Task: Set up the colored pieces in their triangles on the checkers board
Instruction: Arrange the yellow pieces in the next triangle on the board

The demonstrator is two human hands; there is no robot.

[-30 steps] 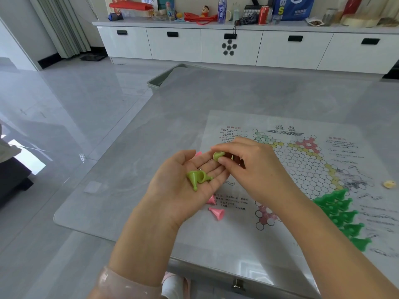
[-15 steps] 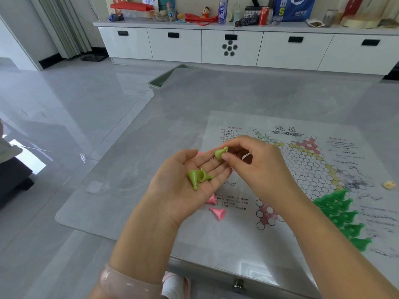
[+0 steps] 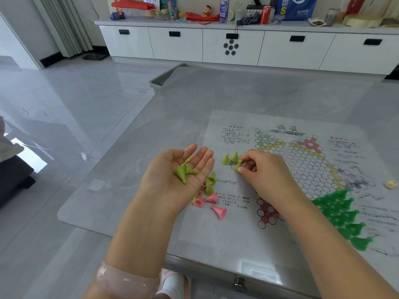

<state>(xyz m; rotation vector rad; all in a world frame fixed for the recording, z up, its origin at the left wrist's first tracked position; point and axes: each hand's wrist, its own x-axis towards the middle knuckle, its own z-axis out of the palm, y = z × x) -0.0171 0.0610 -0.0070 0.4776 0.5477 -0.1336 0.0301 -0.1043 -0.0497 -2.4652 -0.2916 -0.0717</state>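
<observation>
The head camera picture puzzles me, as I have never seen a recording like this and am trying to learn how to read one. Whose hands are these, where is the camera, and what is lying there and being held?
There is no machine here. A person wears one wide-angle camera on the head, which looks forward and down, so both arms reach in from the bottom edge.

The left hand lies palm up, fingers relaxed, with light green pieces resting on it. The right hand pinches one light green piece at the board's left side, next to two more standing upright.

On the grey table lies a printed checkers board. Dark green pieces fill its near right triangle. Pink pieces lie tipped over by the left hand, with a few more light green ones.
</observation>
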